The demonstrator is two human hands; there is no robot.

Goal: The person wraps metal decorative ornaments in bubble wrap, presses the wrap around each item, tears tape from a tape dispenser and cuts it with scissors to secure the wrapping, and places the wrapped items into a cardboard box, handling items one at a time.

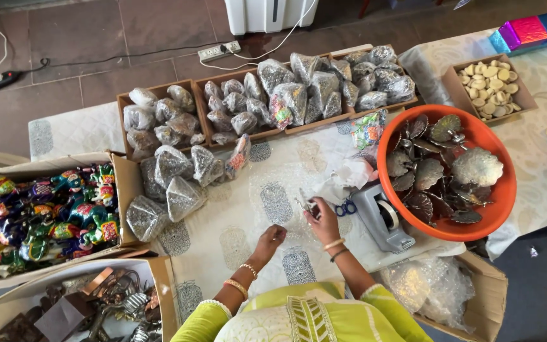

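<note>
Pinching a small metal piece (307, 206) just left of the tape dispenser (382, 218), the right hand (323, 221) lifts it for handling, while the left hand (270, 241) rests loosely closed, apparently empty.

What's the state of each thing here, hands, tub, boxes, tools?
left hand: closed, fingers pinched, over the cloth
right hand: holding a small metal piece
orange tub: full of silver shell dishes
tape dispenser: roll loaded
scissors: lying flat
trays of wrapped packets: full
power strip: plugged
</note>
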